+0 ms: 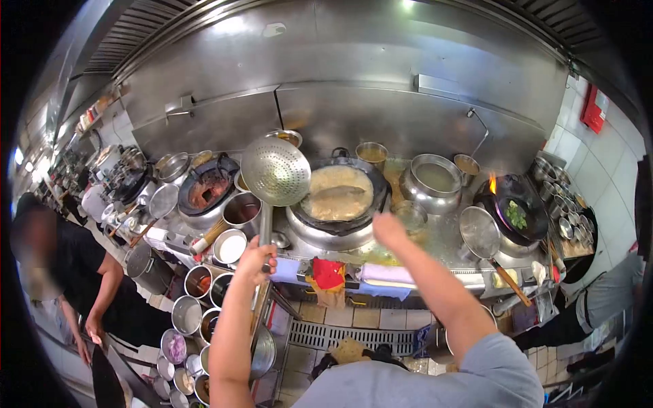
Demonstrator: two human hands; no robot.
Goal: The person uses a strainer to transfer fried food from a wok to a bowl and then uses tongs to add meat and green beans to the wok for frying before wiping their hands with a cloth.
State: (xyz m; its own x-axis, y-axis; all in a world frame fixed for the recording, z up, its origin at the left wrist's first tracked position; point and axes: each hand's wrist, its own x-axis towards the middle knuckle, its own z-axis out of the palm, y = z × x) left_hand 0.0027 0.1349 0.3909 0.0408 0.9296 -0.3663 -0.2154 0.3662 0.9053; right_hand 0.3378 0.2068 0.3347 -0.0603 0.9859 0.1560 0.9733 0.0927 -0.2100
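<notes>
My left hand (pixel 256 261) is closed around the handle of a large perforated metal skimmer (pixel 275 172), held up left of the central wok. That black wok (pixel 314 221) holds a pale, bubbling liquid with a long grey-brown piece, perhaps a fish, in it. My right hand (pixel 390 231) is closed at the wok's right side; what it grips, if anything, cannot be made out. Just beyond this hand is a round mesh strainer (pixel 411 214).
At right, a wok (pixel 530 234) holds green leaves beside a flame. Another wok (pixel 207 190) with reddish contents stands left. Several metal pots (pixel 187 314) line the lower left. One person (pixel 75 251) stands left; another's grey sleeve (pixel 612 292) shows right.
</notes>
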